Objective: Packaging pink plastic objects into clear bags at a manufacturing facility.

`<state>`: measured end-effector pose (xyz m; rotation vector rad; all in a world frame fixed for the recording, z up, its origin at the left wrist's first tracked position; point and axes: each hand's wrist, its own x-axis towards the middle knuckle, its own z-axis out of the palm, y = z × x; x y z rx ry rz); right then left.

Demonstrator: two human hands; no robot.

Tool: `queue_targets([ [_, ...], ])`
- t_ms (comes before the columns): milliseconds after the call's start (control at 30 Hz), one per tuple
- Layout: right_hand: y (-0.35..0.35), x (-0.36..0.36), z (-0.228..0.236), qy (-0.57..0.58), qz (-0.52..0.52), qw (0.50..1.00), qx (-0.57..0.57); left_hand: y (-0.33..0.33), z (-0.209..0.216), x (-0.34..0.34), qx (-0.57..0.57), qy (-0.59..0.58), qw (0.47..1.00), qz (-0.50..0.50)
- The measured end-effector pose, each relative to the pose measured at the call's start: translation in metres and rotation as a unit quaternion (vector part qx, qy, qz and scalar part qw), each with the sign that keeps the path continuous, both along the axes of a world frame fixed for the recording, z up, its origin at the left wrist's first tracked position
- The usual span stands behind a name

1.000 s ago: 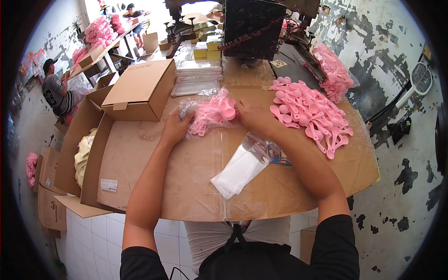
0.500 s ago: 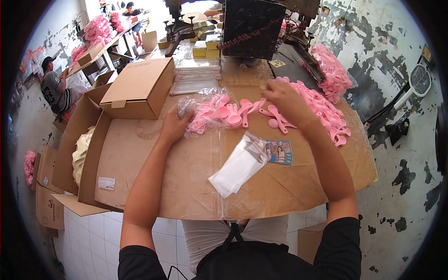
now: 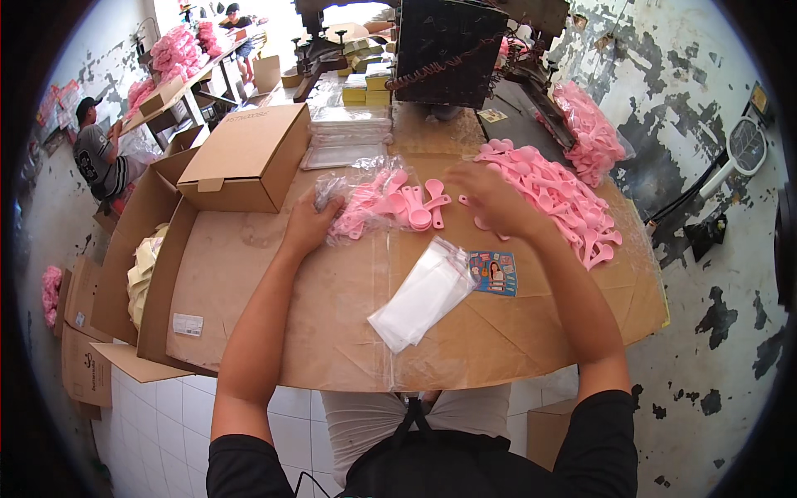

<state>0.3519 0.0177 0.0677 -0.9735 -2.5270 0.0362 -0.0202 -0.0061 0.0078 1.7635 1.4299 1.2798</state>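
At the left of the table centre, my left hand [image 3: 310, 219] is closed on the edge of a clear plastic bag [image 3: 332, 195] holding pink spoons [image 3: 365, 203]. More pink measuring spoons [image 3: 419, 212] lie by the bag's right side, some overlapping. My right hand [image 3: 491, 201] hovers low over the table between that group and a large heap of pink spoons [image 3: 552, 183]. A few spoons peek out from under it, and motion smears its fingers. Nearer to me lie flat clear plastic bags [image 3: 423, 295] and a small blue printed card [image 3: 496, 274].
A closed cardboard box [image 3: 245, 153] stands at the left, beside an open carton [image 3: 158, 290] with pale yellow contents. Stacked clear packs [image 3: 349, 137] and a black machine box [image 3: 448, 54] are at the back. A full bag of pink items [image 3: 589, 133] sits far right. Two people are at the far left.
My right hand has come slightly toward me and left, over the loose spoons. The spoon lying under its fingertips has shifted. My left hand stays on the bag.
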Motion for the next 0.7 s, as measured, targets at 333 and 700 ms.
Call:
queue_targets([
  [333, 0.008, -0.014, -0.018, -0.167, -0.032, 0.983, 0.075, -0.001, 0.004, 0.006, 0.001, -0.01, 1.0, -0.007],
  [700, 0.01, 0.048, 0.055, -0.205, -0.229, 0.918, 0.252, -0.004, 0.007, 0.004, -0.009, -0.001, 1.0, -0.002],
])
